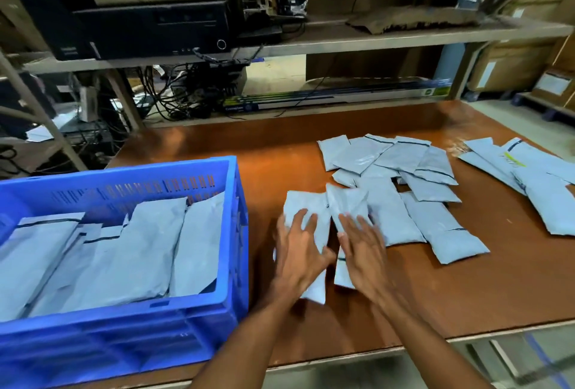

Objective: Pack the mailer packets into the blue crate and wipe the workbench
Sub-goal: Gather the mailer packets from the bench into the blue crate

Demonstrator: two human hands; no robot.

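A blue crate [231, 233] stands at the left of the brown workbench [466, 289] and holds several grey mailer packets [140, 251] leaning side by side. More grey packets [401, 167] lie spread over the middle of the bench. My left hand [298, 251] rests flat, fingers spread, on one packet [306, 205] near the crate. My right hand [362, 248] lies with fingers apart on the neighbouring packet [347, 199]. Neither hand has closed around a packet.
Another group of packets [529, 177] lies at the right edge of the bench. A shelf [342, 37] above the back carries a black computer case [149, 27] and cardboard. Tangled cables [186, 93] hang behind. Cardboard boxes [529, 62] stand at the right.
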